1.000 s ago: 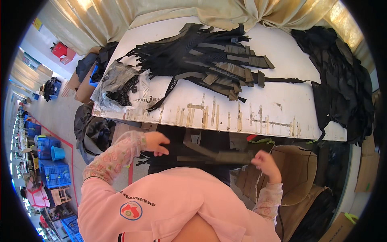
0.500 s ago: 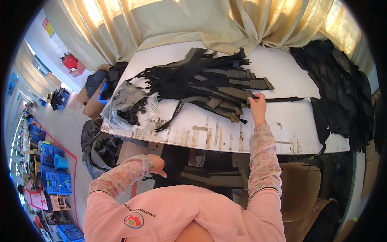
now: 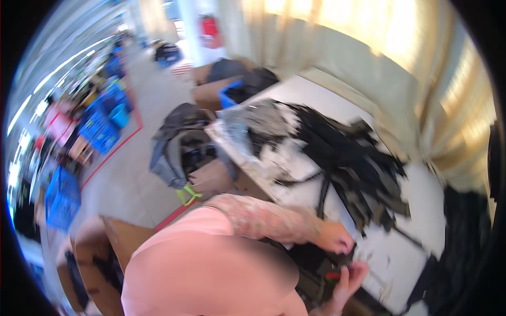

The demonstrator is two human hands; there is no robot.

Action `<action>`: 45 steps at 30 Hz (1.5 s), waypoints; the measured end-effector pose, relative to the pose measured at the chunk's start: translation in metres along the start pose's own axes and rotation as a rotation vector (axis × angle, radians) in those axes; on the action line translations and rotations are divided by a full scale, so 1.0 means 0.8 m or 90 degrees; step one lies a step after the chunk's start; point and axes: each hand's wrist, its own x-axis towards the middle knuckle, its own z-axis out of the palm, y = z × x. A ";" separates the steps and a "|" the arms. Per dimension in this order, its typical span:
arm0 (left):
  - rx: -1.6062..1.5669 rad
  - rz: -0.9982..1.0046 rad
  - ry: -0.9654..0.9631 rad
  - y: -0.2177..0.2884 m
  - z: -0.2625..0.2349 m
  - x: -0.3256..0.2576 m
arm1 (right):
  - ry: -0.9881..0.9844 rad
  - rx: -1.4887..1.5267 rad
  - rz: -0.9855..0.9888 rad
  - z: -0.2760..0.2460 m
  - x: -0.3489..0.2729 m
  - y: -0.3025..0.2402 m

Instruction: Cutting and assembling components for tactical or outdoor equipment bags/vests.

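My left hand (image 3: pixel 336 238) is closed at the table's near edge, its fingers on what looks like a black fabric strip. A dark strap (image 3: pixel 322 199) runs from the table down behind my left sleeve. Just below, my right hand (image 3: pixel 352 282) has its thumb raised and fingers curled, blurred by motion. Beside that thumb shows a small red thing (image 3: pixel 332 275), too smeared to name. Under both hands lies dark fabric (image 3: pixel 311 274). A pile of black and grey fabric strips (image 3: pixel 353 158) spreads over the white table (image 3: pixel 429 184) beyond.
A clear plastic bag (image 3: pixel 240 126) with small black pieces lies at the table's left corner. More black fabric (image 3: pixel 464 237) hangs over the right side. A grey sack (image 3: pixel 182 124), a blue crate (image 3: pixel 232 95) and cardboard boxes (image 3: pixel 118 237) stand on the floor leftward.
My view has swung left. My right hand has left the strip pile and come back to the near edge. My left hand has moved across to meet it.
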 end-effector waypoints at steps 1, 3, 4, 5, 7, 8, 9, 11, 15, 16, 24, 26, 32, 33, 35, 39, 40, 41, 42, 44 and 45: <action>-0.061 0.039 -0.006 -0.009 0.016 0.011 | 0.042 -0.012 -0.025 -0.012 -0.009 0.018; 0.091 0.124 0.120 -0.014 0.033 0.021 | 0.020 -0.113 -0.083 0.006 -0.015 -0.035; 0.106 0.117 0.139 -0.022 0.045 0.024 | -0.003 -0.106 -0.090 0.011 -0.015 -0.041; 0.028 0.084 0.195 -0.035 0.058 0.026 | -0.028 -0.050 -0.060 0.011 -0.018 -0.042; -0.052 0.051 0.257 -0.043 0.056 0.027 | -0.066 0.056 0.008 -0.001 -0.025 -0.036; -0.105 0.017 0.123 -0.041 0.043 0.028 | -0.079 0.107 0.043 -0.006 -0.024 -0.036; -0.160 -0.015 -0.014 -0.040 0.035 0.029 | -0.082 0.107 0.044 -0.008 -0.022 -0.038; -0.204 -0.021 0.009 -0.039 0.032 0.027 | -0.070 0.065 0.010 -0.012 -0.017 -0.039; -0.132 -0.086 0.123 -0.018 0.022 0.024 | 0.067 -0.231 -0.028 0.000 -0.003 -0.041; -0.133 -0.087 0.122 -0.014 0.024 0.025 | 0.053 -0.350 -0.138 0.010 -0.003 -0.044; -0.015 -0.088 0.156 -0.011 0.039 0.020 | 0.052 -0.512 -0.117 0.073 0.003 -0.073; -0.011 -0.096 0.161 -0.011 0.037 0.017 | 0.058 -0.566 -0.115 0.070 0.005 -0.069; 0.017 -0.090 0.125 -0.029 0.035 0.016 | -0.082 -0.573 -0.142 0.051 0.014 -0.068; 0.015 -0.094 0.087 -0.030 0.035 0.017 | -0.106 -0.586 -0.150 0.044 0.016 -0.064; 0.020 -0.081 0.077 -0.031 0.038 0.016 | -0.132 -0.597 -0.159 0.040 0.019 -0.063; 0.028 -0.019 0.060 -0.027 0.038 0.014 | -0.086 -0.596 -0.106 0.044 0.025 -0.073; 0.027 -0.020 0.060 -0.022 0.039 0.013 | -0.046 -0.631 -0.078 0.045 0.026 -0.074; 0.051 0.036 0.043 -0.014 0.040 0.011 | -0.046 -0.630 -0.078 0.042 0.027 -0.069; 0.075 0.091 0.026 -0.008 0.042 0.008 | 0.001 -0.615 -0.095 0.037 0.029 -0.060; 0.089 0.094 0.020 -0.003 0.048 0.005 | 0.048 -0.598 -0.110 0.028 0.030 -0.053; 0.102 0.098 0.015 -0.001 0.051 0.003 | 0.032 -0.533 -0.063 0.024 0.030 -0.053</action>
